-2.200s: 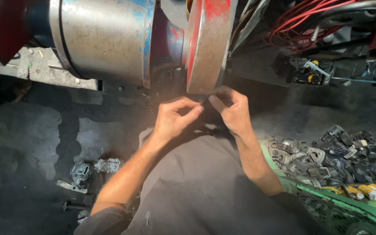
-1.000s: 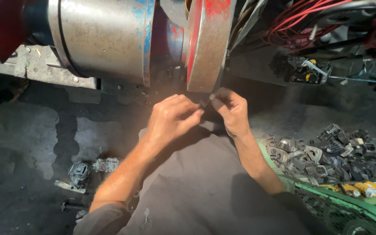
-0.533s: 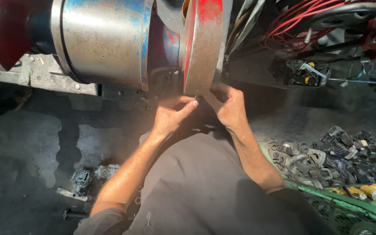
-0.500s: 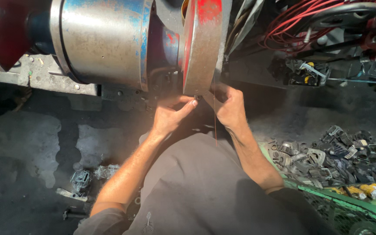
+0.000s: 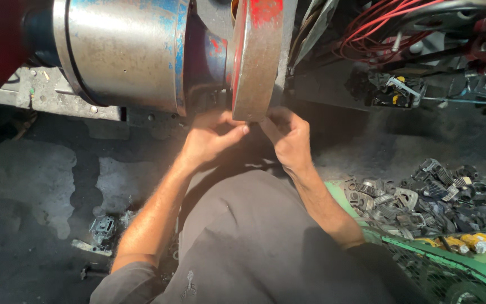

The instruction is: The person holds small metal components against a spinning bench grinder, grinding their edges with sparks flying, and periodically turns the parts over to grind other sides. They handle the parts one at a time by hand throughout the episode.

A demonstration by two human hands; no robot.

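Observation:
A worn grinding wheel (image 5: pixel 254 62) with red paint on its rim is mounted beside a big steel and blue motor housing (image 5: pixel 125 50). Both hands are raised to the wheel's lower edge. My left hand (image 5: pixel 209 141) and my right hand (image 5: pixel 288 138) pinch a small dark part between their fingertips, right under the wheel. The fingers and the wheel hide almost all of that part. My forearms reach up from my lap, which is covered by grey cloth (image 5: pixel 254 242).
A green mesh crate (image 5: pixel 451 264) at the lower right holds several dark metal parts (image 5: pixel 423 197). Red wires (image 5: pixel 378 28) hang at the upper right. A few metal pieces (image 5: pixel 105 228) lie on the dusty ground at the lower left.
Both hands have moved up from a little below the wheel until their fingertips are against its lower edge, still pinching the small part.

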